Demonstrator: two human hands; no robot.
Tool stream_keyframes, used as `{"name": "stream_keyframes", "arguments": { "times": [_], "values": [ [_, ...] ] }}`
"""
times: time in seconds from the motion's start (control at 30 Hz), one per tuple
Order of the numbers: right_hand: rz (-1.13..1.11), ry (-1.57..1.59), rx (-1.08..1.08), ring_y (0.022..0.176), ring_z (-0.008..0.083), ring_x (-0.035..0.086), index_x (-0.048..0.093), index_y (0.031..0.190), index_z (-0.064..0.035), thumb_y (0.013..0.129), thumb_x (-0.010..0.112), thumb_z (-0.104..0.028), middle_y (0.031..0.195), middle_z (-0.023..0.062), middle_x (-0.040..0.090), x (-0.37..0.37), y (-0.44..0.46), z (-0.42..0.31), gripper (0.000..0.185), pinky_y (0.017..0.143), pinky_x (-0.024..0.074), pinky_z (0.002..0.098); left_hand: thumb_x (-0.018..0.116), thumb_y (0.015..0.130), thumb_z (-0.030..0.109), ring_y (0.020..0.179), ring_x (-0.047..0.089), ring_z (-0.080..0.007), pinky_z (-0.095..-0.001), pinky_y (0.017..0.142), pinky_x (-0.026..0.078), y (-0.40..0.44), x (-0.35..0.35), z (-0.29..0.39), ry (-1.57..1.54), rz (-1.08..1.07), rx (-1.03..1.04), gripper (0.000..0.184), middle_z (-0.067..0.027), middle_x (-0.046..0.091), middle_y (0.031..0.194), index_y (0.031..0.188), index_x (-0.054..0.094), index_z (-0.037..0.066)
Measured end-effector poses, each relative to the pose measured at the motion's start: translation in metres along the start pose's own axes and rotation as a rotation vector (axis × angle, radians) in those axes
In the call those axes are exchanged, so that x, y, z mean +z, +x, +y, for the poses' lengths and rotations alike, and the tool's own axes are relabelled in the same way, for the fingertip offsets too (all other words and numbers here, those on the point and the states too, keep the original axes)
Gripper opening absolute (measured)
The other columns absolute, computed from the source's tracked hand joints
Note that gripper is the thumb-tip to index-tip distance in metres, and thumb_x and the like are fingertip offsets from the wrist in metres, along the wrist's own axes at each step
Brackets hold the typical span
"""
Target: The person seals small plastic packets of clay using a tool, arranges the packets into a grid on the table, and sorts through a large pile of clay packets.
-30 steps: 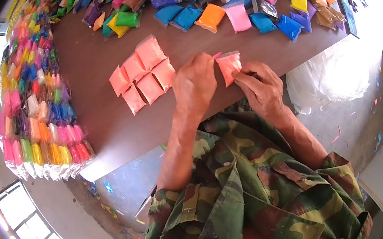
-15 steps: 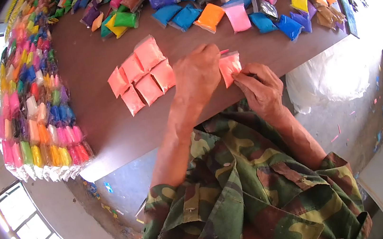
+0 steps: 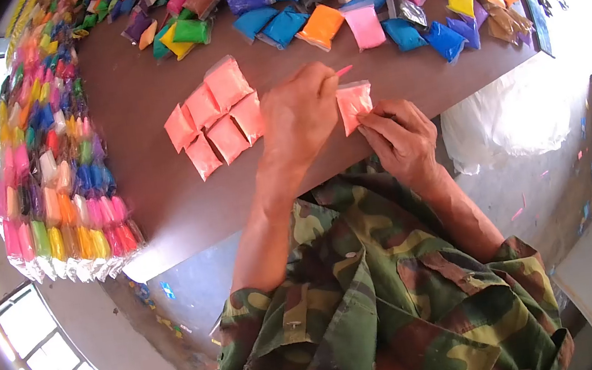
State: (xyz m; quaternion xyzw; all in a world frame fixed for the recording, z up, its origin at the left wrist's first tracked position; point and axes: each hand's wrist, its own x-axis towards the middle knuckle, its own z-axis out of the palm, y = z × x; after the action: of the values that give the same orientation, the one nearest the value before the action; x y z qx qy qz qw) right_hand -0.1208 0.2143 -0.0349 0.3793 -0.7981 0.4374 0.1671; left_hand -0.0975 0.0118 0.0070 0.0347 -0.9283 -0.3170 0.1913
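My left hand (image 3: pixel 302 114) is closed in a pinch above the table, with a thin pink stick (image 3: pixel 345 70) poking out from its fingertips. Between the thumb and fingers of my right hand (image 3: pixel 399 132) is the lower corner of a small clear packet with salmon-pink filling (image 3: pixel 355 104). To the left of my left hand, several similar salmon-pink packets (image 3: pixel 229 138) lie in two slanted rows on the brown table (image 3: pixel 165 201).
Packets of many colours (image 3: pixel 284 27) are heaped along the far side. Stacked rows of bagged colourful packets (image 3: pixel 51 178) line the left edge. A white plastic bag (image 3: pixel 503 126) hangs beyond the table's right edge.
My left hand has moved slightly up and left from the held packet, and more of the stick shows. My right hand stays at the packet's corner.
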Motion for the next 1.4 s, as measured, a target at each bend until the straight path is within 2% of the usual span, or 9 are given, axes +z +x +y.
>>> {"name": "stream_keyframes", "arguments": {
  "times": [0.07, 0.17, 0.27, 0.37, 0.53, 0.83, 0.97, 1.23, 1.4],
  "values": [
    [-0.010, 0.026, 0.038, 0.084, 0.0279, 0.072, 0.081, 0.100, -0.0085, 0.082, 0.089, -0.005, 0.101, 0.0071, 0.072, -0.002, 0.002, -0.005, 0.021, 0.073, 0.0579, 0.0391, 0.075, 0.101, 0.008, 0.069, 0.069, -0.0179, -0.0344, 0.063, 0.054, -0.012, -0.010, 0.003, -0.138, 0.028, -0.128, 0.008, -0.0107, 0.073, 0.081, 0.097, 0.075, 0.001],
    [-0.022, 0.065, 0.091, 0.090, 0.0289, 0.073, 0.080, 0.098, -0.0083, 0.080, 0.090, -0.004, 0.103, 0.0080, 0.073, -0.006, 0.007, -0.013, 0.021, 0.076, 0.0589, 0.0391, 0.075, 0.097, 0.003, 0.070, 0.073, -0.0315, -0.0411, 0.063, 0.054, -0.033, -0.023, 0.014, -0.217, 0.031, -0.291, 0.004, -0.0154, 0.074, 0.081, 0.096, 0.071, 0.001],
    [-0.013, 0.062, 0.071, 0.096, 0.0299, 0.073, 0.079, 0.097, -0.0078, 0.079, 0.090, -0.003, 0.107, 0.0090, 0.074, -0.015, 0.017, -0.012, 0.022, 0.080, 0.0599, 0.0393, 0.076, 0.095, 0.002, 0.068, 0.073, -0.0291, -0.0402, 0.062, 0.055, -0.056, -0.016, 0.022, -0.272, 0.081, -0.352, 0.003, -0.0146, 0.072, 0.079, 0.096, 0.073, 0.002],
    [-0.051, 0.036, 0.008, 0.099, 0.0303, 0.074, 0.078, 0.096, -0.0075, 0.078, 0.089, -0.001, 0.110, 0.0085, 0.075, -0.012, 0.029, 0.001, 0.022, 0.083, 0.0606, 0.0400, 0.077, 0.100, 0.005, 0.067, 0.064, -0.0086, -0.0304, 0.061, 0.053, -0.070, 0.004, 0.033, -0.260, 0.119, -0.297, 0.006, -0.0077, 0.071, 0.077, 0.101, 0.075, 0.000],
    [-0.079, 0.015, -0.011, 0.099, 0.0297, 0.074, 0.077, 0.095, -0.0083, 0.078, 0.086, 0.001, 0.110, 0.0061, 0.075, -0.003, 0.024, 0.005, 0.021, 0.082, 0.0610, 0.0406, 0.079, 0.097, 0.005, 0.063, 0.071, -0.0256, -0.0376, 0.059, 0.054, -0.076, 0.019, 0.024, -0.155, 0.117, -0.281, 0.009, -0.0150, 0.071, 0.075, 0.095, 0.070, 0.002],
    [-0.053, -0.014, 0.029, 0.092, 0.0285, 0.071, 0.077, 0.093, -0.0095, 0.075, 0.088, -0.001, 0.104, 0.0038, 0.072, 0.001, 0.020, 0.001, 0.023, 0.078, 0.0588, 0.0386, 0.079, 0.097, 0.007, 0.060, 0.066, -0.0220, -0.0368, 0.058, 0.053, -0.077, 0.003, 0.031, -0.136, 0.170, -0.246, 0.008, -0.0130, 0.069, 0.074, 0.096, 0.072, 0.004],
    [0.000, -0.005, -0.011, 0.089, 0.0282, 0.070, 0.077, 0.092, -0.0097, 0.074, 0.088, -0.002, 0.103, 0.0038, 0.072, 0.005, 0.020, 0.004, 0.023, 0.076, 0.0578, 0.0384, 0.074, 0.096, 0.006, 0.067, 0.071, -0.0394, -0.0501, 0.060, 0.055, -0.076, 0.014, 0.026, -0.111, 0.123, -0.248, 0.009, -0.0147, 0.072, 0.078, 0.092, 0.066, 0.008],
    [0.005, -0.020, 0.020, 0.088, 0.0281, 0.070, 0.078, 0.091, -0.0092, 0.075, 0.088, -0.002, 0.101, 0.0046, 0.073, 0.006, 0.018, 0.003, 0.021, 0.075, 0.0575, 0.0385, 0.073, 0.096, 0.007, 0.066, 0.071, -0.0397, -0.0514, 0.058, 0.054, -0.080, 0.006, 0.023, -0.113, 0.158, -0.273, 0.008, -0.0142, 0.071, 0.077, 0.094, 0.066, 0.008],
    [0.016, -0.011, 0.021, 0.086, 0.0284, 0.071, 0.078, 0.092, -0.0087, 0.076, 0.088, -0.002, 0.101, 0.0054, 0.074, 0.007, 0.019, 0.002, 0.020, 0.075, 0.0579, 0.0386, 0.078, 0.096, 0.004, 0.065, 0.071, -0.0342, -0.0430, 0.059, 0.054, -0.082, 0.020, 0.026, -0.004, 0.184, -0.154, 0.009, -0.0156, 0.071, 0.078, 0.098, 0.069, 0.006]
  ]
}}
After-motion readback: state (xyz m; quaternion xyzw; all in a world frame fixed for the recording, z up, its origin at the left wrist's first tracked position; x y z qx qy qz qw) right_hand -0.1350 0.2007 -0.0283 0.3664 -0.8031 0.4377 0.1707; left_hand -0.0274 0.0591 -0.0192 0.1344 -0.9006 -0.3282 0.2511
